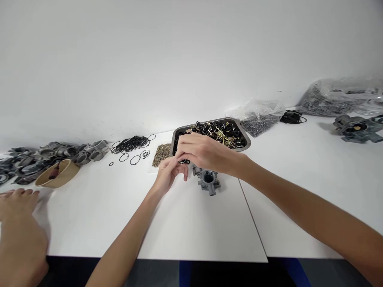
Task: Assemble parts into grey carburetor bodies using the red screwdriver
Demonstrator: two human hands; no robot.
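My left hand (pixel 170 172) and my right hand (pixel 197 149) meet at the near left corner of a metal tray (pixel 244 148) heaped with small black and brass parts. Between their fingers is a small black part (pixel 184 161), mostly covered. The left hand's fingers are pinched on it, with the lower fingers curled. My right hand's fingers bend down over the same spot, closed around the part from above. Just below the hands, a grey metal carburetor body (pixel 208 179) stands on the white table, its round bore facing up.
Left of the tray lie brass pieces (pixel 162 154), black rubber rings (pixel 131 144), a tan bowl (pixel 58 173) and metal bodies (pixel 49 153). Plastic bags (pixel 259 119) and more bodies (pixel 357 128) are at right. Another person's arm (pixel 20 231) rests at far left.
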